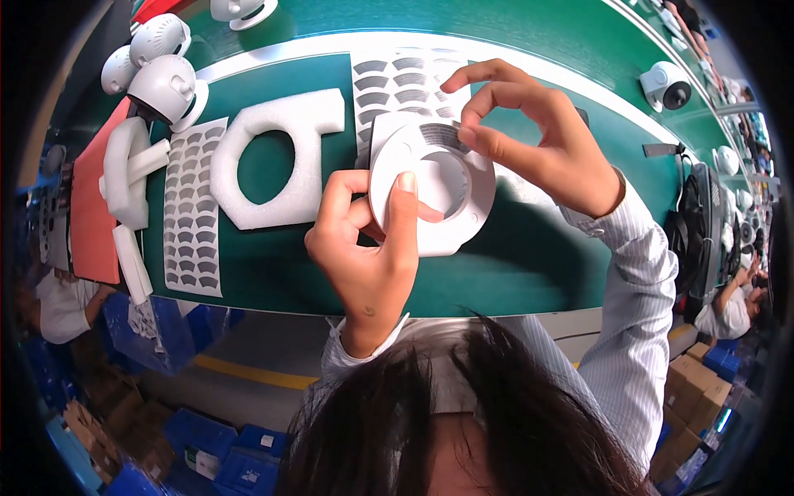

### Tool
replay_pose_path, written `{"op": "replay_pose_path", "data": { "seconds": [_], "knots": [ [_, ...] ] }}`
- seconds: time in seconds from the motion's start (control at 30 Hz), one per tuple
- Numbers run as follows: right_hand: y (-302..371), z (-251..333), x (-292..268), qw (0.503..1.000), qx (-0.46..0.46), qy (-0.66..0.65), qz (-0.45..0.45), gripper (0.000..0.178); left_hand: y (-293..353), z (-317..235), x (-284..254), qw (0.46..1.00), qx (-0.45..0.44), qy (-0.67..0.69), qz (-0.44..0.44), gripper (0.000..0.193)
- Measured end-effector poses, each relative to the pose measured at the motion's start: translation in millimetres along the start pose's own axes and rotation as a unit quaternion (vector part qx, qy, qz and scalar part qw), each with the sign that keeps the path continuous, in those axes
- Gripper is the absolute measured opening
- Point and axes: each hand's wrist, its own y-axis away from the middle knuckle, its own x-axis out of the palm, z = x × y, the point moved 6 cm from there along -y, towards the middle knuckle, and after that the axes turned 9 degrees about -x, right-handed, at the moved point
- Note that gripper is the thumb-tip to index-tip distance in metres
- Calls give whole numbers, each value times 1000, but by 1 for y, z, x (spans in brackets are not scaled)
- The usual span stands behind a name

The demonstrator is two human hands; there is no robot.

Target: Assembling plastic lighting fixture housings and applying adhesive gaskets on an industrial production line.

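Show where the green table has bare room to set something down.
Bare table lies between the white part and right sleeve; another patch, below the foam ring, between label sheet and left hand. Crowded: the left end, with devices and foam pieces.

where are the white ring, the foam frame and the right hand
white ring (480, 187), head view, right side of its flat rim
foam frame (309, 161), head view, solid part right of its hole
right hand (561, 147), head view, middle of the hand
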Motion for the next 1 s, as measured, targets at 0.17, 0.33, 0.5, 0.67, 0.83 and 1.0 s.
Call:
{"op": "replay_pose_path", "data": {
  "seconds": [0.17, 0.33, 0.5, 0.67, 0.83, 1.0],
  "knots": [
    [-1, 1, -1, 1000, -2, -22, 3, 14, 0, 0, 2, 1000, 10, -5, -9, 15],
    [-2, 8, -1, 999, -9, -40, 0, 14, -1, 1, 2, 1000, -2, 0, -8, 15],
    [-4, 7, -2, 999, 3, -49, 7, 14, 0, 1, 2, 1000, -8, -2, -10, 15],
    [-4, 0, 1, 999, 12, -49, 16, 14, 1, 1, 2, 1000, 5, -12, -15, 16],
    [-5, -2, 3, 999, 4, -35, 14, 14, 2, 1, 1, 1000, 0, -8, -15, 16],
    [-4, -5, 3, 1000, 12, -25, -2, 17, 4, 0, 4, 1000, -10, -27, 0, 16]
  ]
}}
